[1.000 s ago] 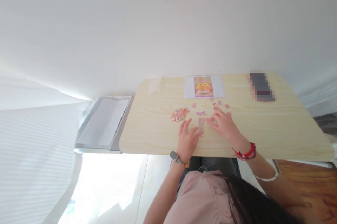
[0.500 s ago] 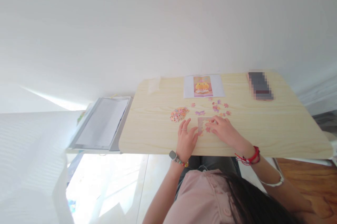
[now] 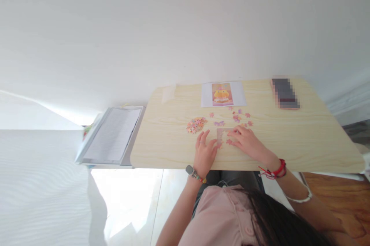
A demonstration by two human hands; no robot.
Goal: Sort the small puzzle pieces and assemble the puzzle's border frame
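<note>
A partly joined jigsaw puzzle (image 3: 219, 135) lies near the table's front edge, its pale pink pieces forming a corner along the left and top. My left hand (image 3: 204, 153) rests at its left side with fingers apart, the thumb and index fingertips by the puzzle's edge. Over the puzzle's right part, my right hand (image 3: 251, 144) has its fingers bent around a small jigsaw piece, mostly hidden by the fingertips. A loose pink piece (image 3: 229, 142) lies just under that hand's thumb side. Behind the left hand sits a heap of mixed jigsaw pieces (image 3: 195, 124).
Several loose pieces (image 3: 237, 118) are scattered behind the right hand, and a purple pair (image 3: 219, 123) lies behind the puzzle. A printed picture sheet (image 3: 206, 96) lies by the wall. A phone (image 3: 285, 92) is at the back right. Papers (image 3: 111, 134) lie on a stand left of the table.
My right hand has shifted slightly to the right and its fingertips have moved a little on the puzzle. The left hand stays in place.
</note>
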